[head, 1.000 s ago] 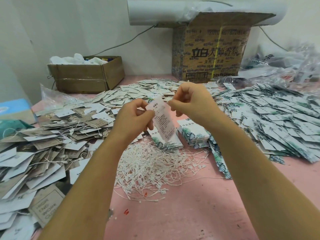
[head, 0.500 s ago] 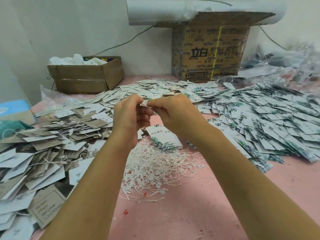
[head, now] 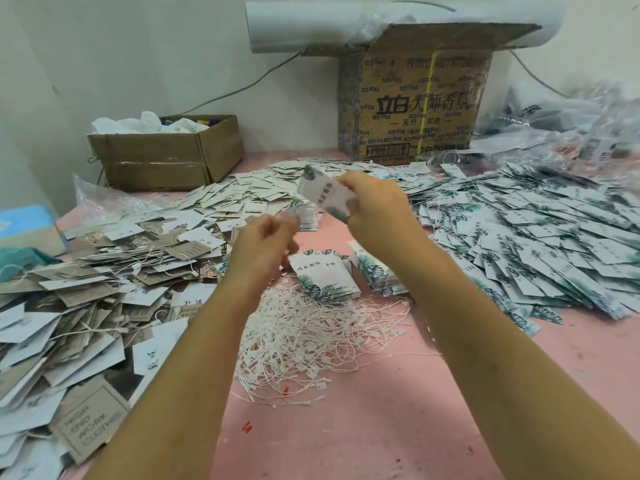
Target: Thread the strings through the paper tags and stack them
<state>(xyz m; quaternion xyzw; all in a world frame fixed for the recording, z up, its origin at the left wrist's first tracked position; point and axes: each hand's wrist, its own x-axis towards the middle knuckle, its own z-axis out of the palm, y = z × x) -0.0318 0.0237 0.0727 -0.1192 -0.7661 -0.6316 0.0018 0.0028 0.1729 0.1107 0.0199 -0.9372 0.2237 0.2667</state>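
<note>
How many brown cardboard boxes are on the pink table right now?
2. A low open box at the back left, and a tall printed box at the back, right of centre. More could be hidden behind the plastic bags on the right.

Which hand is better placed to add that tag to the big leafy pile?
Probably the right: the right hand grips the tag, and the pile lies on its side.

Two cardboard boxes [head: 166, 157] [head: 415, 105], two hands [head: 266, 244] [head: 377, 209], one white roll [head: 301, 27], one string heap [head: 311, 341], tags [head: 554, 237] past counting.
</note>
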